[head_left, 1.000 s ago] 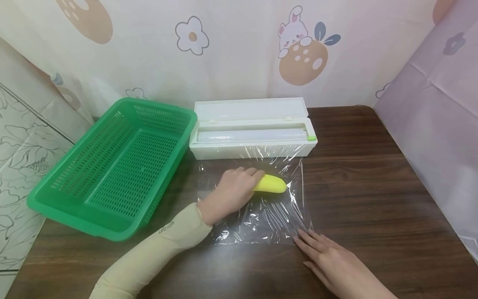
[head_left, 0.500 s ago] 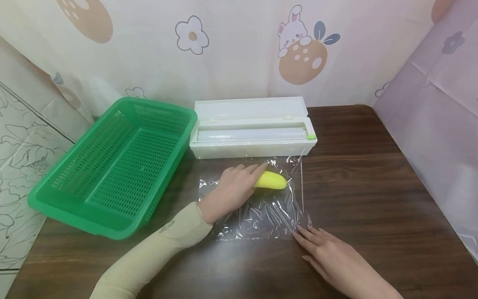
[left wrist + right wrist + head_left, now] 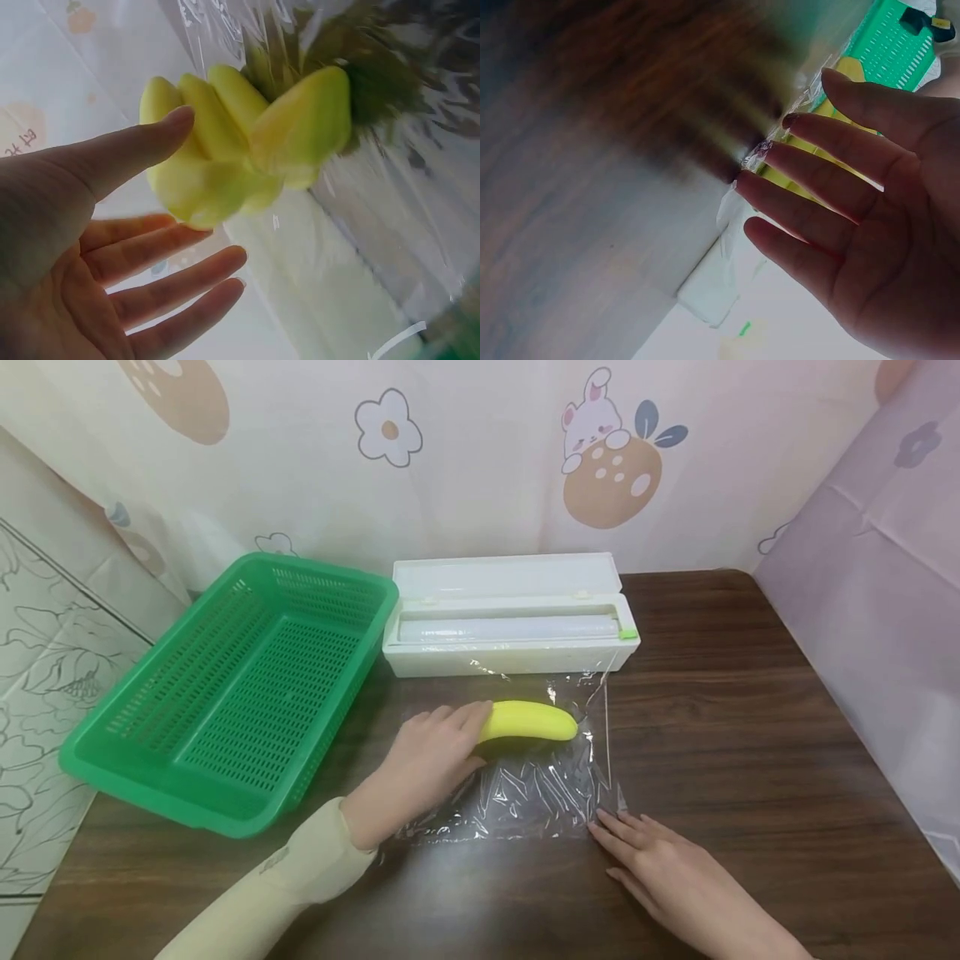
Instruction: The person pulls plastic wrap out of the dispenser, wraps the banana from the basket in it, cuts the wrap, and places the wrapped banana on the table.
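Observation:
A yellow bunch of bananas [image 3: 528, 720] lies on a sheet of clear cling film [image 3: 517, 802] pulled from a white dispenser box [image 3: 510, 660]. At the bunch's left end is my left hand [image 3: 427, 752]. In the left wrist view its fingers [image 3: 180, 292] are spread and nearly straight, and the thumb overlaps the bananas [image 3: 217, 150]; whether it touches them is unclear. My right hand [image 3: 667, 868] lies with straight fingers at the film's near right corner. In the right wrist view its fingertips meet the film's edge [image 3: 757, 154].
A green plastic basket [image 3: 300, 810] stands left of the dispenser, with nothing seen inside. The dispenser's lid [image 3: 510, 577] is raised, showing the film roll [image 3: 510, 628] and a green slider [image 3: 628, 633]. Behind the dark wooden table [image 3: 735, 718] hangs a printed curtain [image 3: 480, 477].
My left hand has drawn back to the left along the bananas, uncovering more of them, and its fingers have loosened. The right hand stays at the film corner.

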{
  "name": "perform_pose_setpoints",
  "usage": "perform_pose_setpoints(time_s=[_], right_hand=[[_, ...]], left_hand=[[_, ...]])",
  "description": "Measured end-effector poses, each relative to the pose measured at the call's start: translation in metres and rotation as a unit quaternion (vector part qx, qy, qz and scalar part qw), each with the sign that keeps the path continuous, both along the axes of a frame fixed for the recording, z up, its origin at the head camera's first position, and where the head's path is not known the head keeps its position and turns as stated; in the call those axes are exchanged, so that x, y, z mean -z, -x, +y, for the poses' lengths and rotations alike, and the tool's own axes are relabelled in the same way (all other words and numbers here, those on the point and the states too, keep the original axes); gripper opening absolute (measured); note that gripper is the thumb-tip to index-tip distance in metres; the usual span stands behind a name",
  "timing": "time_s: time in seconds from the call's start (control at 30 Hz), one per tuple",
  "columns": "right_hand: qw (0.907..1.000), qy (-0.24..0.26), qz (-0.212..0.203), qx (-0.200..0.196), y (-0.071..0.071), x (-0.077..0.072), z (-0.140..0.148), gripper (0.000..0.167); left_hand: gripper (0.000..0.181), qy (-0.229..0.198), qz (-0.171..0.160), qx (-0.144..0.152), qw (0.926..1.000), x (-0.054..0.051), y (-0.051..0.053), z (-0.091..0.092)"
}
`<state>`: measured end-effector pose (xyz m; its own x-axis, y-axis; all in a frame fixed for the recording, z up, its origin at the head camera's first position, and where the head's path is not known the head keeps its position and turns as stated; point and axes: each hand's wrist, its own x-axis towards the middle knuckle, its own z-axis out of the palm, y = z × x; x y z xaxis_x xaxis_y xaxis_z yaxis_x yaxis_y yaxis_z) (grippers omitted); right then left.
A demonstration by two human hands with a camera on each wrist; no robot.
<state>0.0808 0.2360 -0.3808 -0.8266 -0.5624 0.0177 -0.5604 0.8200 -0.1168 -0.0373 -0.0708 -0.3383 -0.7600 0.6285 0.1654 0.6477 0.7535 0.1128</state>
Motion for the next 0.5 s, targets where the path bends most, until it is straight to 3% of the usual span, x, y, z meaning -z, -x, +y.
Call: perform_pose_setpoints(time_s=[0.1, 0.23, 0.3, 0.5], right_hand=[[1.0000, 0.000, 0.008, 0.003, 0.000, 0.000, 0.000, 0.052], [1.0000, -0.001, 0.003, 0.004, 0.000, 0.000, 0.000, 0.052], [1.0000, 0.002, 0.006, 0.002, 0.001, 0.000, 0.000, 0.052], [0.9993, 0.016, 0.034, -0.008, 0.002, 0.003, 0.002, 0.053]], left_hand=[[0.069, -0.017, 0.045, -0.014, 0.9987, 0.003, -0.006, -0.011], [0.046, -0.029, 0.094, -0.022, 0.9949, 0.010, -0.014, -0.027], [0.041, -0.022, 0.098, -0.022, 0.9947, 0.013, -0.019, -0.036], [0.043, 0.025, 0.066, -0.021, 0.9973, 0.017, -0.037, -0.056]])
